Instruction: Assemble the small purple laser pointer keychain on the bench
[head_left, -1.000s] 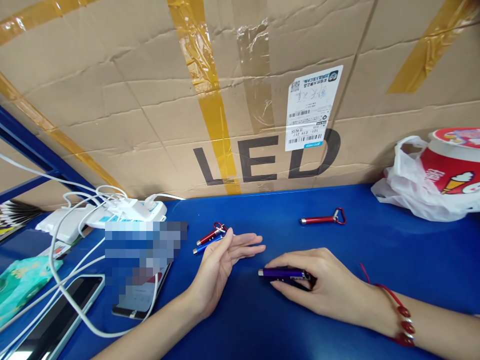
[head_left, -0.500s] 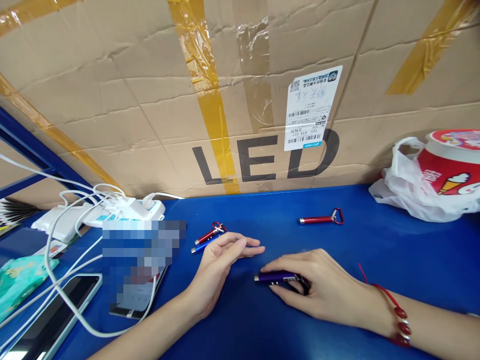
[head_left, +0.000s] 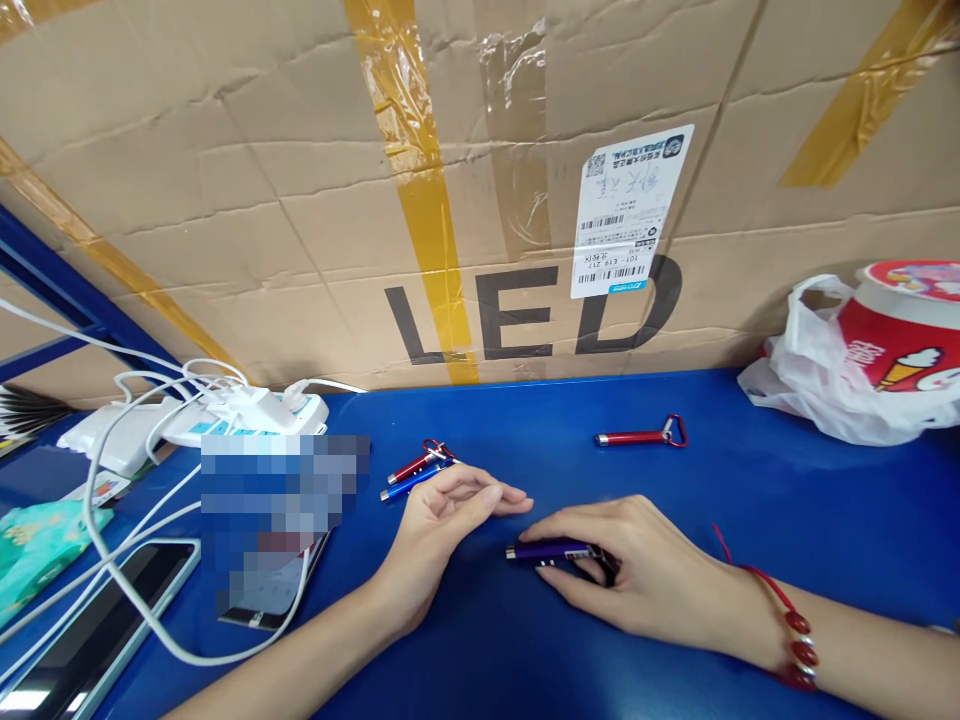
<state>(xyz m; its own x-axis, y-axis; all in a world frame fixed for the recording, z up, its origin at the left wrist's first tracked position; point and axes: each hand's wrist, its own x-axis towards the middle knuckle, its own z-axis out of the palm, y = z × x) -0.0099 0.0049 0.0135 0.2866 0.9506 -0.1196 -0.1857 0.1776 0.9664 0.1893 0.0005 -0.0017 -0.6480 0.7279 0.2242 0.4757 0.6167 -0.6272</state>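
A small purple keychain flashlight (head_left: 551, 551) with a silver tip lies between the thumb and fingers of my right hand (head_left: 637, 560). Its dark clip end is partly hidden under the palm. My left hand (head_left: 450, 520) rests on its edge, fingers stretched out and holding nothing. Just beyond it are a blue keychain flashlight (head_left: 405, 485) and a red keychain flashlight (head_left: 409, 468), side by side; the left hand covers the blue one's far end. Another red keychain flashlight (head_left: 634, 438) with a red carabiner lies farther back, apart from both hands.
A large cardboard box (head_left: 300, 200) stands behind the blue table (head_left: 510, 640). At left are a power strip (head_left: 307, 415) with tangled white cables, a phone (head_left: 105, 620), a partly blurred-out device (head_left: 274, 595) and a teal packet (head_left: 45, 545). A red tub (head_left: 900, 335) in a white bag sits at right.
The view has shifted slightly. My left fingers bend a little more downward, while my right hand keeps its hold on the purple flashlight in nearly the same place.
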